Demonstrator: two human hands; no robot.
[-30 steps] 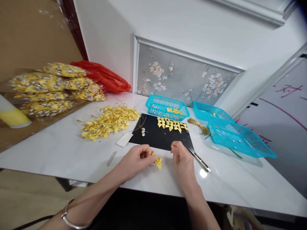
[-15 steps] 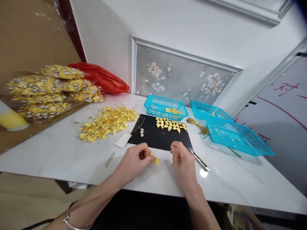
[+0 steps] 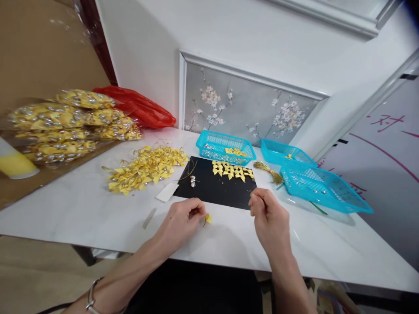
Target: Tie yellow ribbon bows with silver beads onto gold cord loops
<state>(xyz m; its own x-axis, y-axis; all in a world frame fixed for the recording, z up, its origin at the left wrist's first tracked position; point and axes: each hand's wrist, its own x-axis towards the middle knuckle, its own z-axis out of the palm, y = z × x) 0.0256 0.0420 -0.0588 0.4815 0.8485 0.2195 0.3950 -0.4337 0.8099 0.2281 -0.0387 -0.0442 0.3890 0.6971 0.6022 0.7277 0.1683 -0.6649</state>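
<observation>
Near the table's front, my left hand (image 3: 183, 219) pinches a small yellow folded ribbon leaf (image 3: 208, 219); a thin wire curls beside it, partly hidden by the fingers. To the right, my right hand (image 3: 270, 218) is closed with thumb and fingers pressed together, and what it holds, if anything, is too small to make out. Beyond both hands lies a black mat (image 3: 209, 192). Several yellow ribbon leaves (image 3: 233, 170) are laid in rows on its right part. On its left part are a few silver beads (image 3: 193, 181) and a loose wire.
A heap of yellow ribbon sprigs (image 3: 147, 169) lies left of the mat, near a white card (image 3: 166, 192). Blue baskets (image 3: 225, 146) stand behind and at right (image 3: 327, 187). A bundle of gold wires (image 3: 268, 171) lies between them. Bagged yellow sprigs (image 3: 62, 124) are piled far left.
My right hand has moved right, away from my left hand, and now covers the slim metal tool that lay beside it. My left hand has turned slightly with the yellow leaf.
</observation>
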